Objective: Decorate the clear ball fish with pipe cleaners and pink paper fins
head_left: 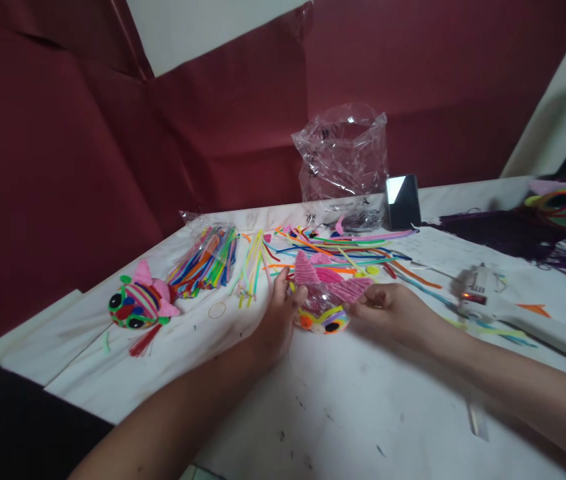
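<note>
My left hand (280,310) grips the left side of a small craft animal head (321,323). It has a clear plastic top, an orange and a black eye and bands of coloured pipe cleaner. Pink ridged pieces shaped like ears (350,289) stand up from its far side. At the right ear my right hand (387,304) has its fingers pinched together against the edge; whether they hold anything thin is too blurred to see. Just beyond the hands lie loose pipe cleaners (333,252) in many colours.
A finished-looking craft head (135,301) and a bag of pipe cleaners (207,257) are on the left. To the right lies a white glue gun (493,307). A phone (403,202) leans at the back beside a clear plastic bag (345,160). Purple strands (503,233) lie far right.
</note>
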Action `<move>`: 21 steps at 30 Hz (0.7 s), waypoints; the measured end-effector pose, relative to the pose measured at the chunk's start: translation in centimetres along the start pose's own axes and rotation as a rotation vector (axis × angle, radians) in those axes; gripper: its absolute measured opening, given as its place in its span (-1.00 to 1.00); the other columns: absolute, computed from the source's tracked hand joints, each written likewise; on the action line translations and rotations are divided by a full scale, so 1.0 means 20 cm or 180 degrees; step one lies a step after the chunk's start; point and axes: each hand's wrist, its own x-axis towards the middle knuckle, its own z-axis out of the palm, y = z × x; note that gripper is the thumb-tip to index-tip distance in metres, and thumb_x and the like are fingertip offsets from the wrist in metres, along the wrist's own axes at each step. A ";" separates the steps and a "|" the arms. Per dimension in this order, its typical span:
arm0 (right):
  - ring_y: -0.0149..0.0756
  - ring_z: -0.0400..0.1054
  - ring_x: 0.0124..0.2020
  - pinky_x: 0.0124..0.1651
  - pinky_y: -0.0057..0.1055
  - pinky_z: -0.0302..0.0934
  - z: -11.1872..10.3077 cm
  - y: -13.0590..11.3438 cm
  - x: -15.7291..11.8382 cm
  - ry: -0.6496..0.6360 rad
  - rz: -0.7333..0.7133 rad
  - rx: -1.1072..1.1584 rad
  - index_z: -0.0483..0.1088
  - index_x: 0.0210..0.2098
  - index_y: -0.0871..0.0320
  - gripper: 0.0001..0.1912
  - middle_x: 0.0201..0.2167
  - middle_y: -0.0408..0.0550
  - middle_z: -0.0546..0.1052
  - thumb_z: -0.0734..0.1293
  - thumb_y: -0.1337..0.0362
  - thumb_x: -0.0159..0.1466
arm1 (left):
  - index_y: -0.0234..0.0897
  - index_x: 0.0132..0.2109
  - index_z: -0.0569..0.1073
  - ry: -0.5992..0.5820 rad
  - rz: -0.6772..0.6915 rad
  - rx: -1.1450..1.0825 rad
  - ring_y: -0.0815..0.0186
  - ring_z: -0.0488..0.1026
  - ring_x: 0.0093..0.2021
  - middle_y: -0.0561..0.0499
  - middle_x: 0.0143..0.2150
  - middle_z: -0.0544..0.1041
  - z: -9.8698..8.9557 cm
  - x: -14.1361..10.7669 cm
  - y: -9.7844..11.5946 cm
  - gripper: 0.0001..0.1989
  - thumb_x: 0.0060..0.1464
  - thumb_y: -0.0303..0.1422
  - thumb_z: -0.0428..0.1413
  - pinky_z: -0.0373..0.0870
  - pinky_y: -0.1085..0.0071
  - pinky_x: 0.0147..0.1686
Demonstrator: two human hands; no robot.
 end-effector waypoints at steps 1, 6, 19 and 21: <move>-0.43 0.08 -0.63 -0.59 -0.45 -0.03 0.00 0.00 0.00 0.0006 -0.0020 -0.0002 0.30 -0.64 0.12 -0.63 -0.70 -0.23 0.26 0.30 -0.05 0.04 | -0.12 0.33 0.06 -0.0040 -0.0011 0.0028 0.06 0.36 0.20 -0.16 0.24 0.36 0.00 0.00 0.00 -0.08 -0.11 -0.16 0.31 0.32 0.17 0.13; -0.42 0.09 -0.63 -0.59 -0.44 -0.02 0.00 0.00 0.00 0.0085 -0.0142 -0.0099 0.27 -0.66 0.10 -0.62 -0.70 -0.23 0.24 0.28 -0.05 0.06 | -0.12 0.36 -0.02 -0.0055 0.0077 0.0544 0.00 0.32 0.22 -0.20 0.28 0.30 0.00 -0.01 0.03 0.12 -0.30 -0.38 0.40 0.30 0.13 0.14; -0.32 0.21 -0.57 -0.54 -0.39 0.05 0.04 -0.09 -0.05 0.0273 -0.0326 -0.0577 0.38 -0.64 0.12 -0.63 -0.67 -0.12 0.39 0.22 -0.03 0.05 | -0.18 0.37 -0.02 -0.0078 0.0167 0.0773 -0.06 0.37 0.18 -0.27 0.24 0.34 0.05 -0.03 0.09 0.23 -0.44 -0.48 0.43 0.34 0.10 0.13; -0.32 0.20 -0.57 -0.53 -0.39 0.04 0.04 -0.09 -0.04 0.0267 -0.0418 -0.0626 0.37 -0.65 0.12 -0.62 -0.67 -0.12 0.39 0.21 -0.03 0.05 | -0.18 0.38 -0.06 -0.0043 0.0217 0.0871 -0.07 0.35 0.20 -0.27 0.27 0.31 0.05 -0.03 0.08 0.26 -0.44 -0.47 0.43 0.31 0.08 0.15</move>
